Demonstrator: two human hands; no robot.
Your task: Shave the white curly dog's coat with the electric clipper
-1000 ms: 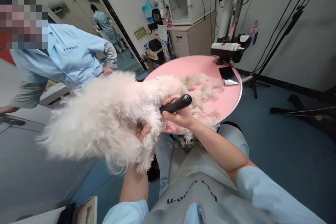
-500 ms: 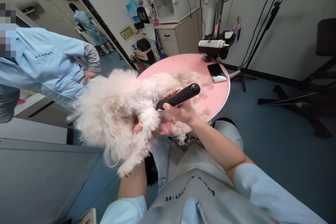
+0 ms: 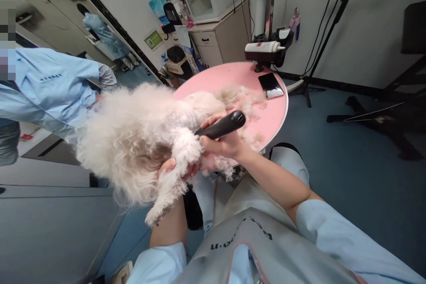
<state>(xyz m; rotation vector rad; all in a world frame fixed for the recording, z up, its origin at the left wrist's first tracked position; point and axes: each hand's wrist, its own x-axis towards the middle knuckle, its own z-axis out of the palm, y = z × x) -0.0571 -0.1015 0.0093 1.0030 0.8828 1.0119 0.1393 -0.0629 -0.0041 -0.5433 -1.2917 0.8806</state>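
Note:
A fluffy white dog (image 3: 129, 137) lies partly over the near left edge of a round pink table (image 3: 229, 71). Its head fur is long and curly, while the body behind is trimmed short. My left hand (image 3: 168, 167) is wrapped round the dog's front leg from below, partly hidden by fur. In my right hand (image 3: 222, 144) is a black hair clipper (image 3: 222, 125), its front end against the fur near the shoulder. The clipper's blade is hidden from view. Cut fur (image 3: 246, 102) lies on the table beside the dog.
A phone (image 3: 271, 85) rests on the table's far right, near a white bottle (image 3: 264, 47) on a holder. At left stands a person in a blue smock (image 3: 53, 80). A cabinet (image 3: 229, 31) and a thin black stand (image 3: 328, 31) are behind.
The clipper and my right hand have moved slightly left, towards the dog's front leg. More of my left hand's fingers show beneath the leg. The whole view has shifted a little.

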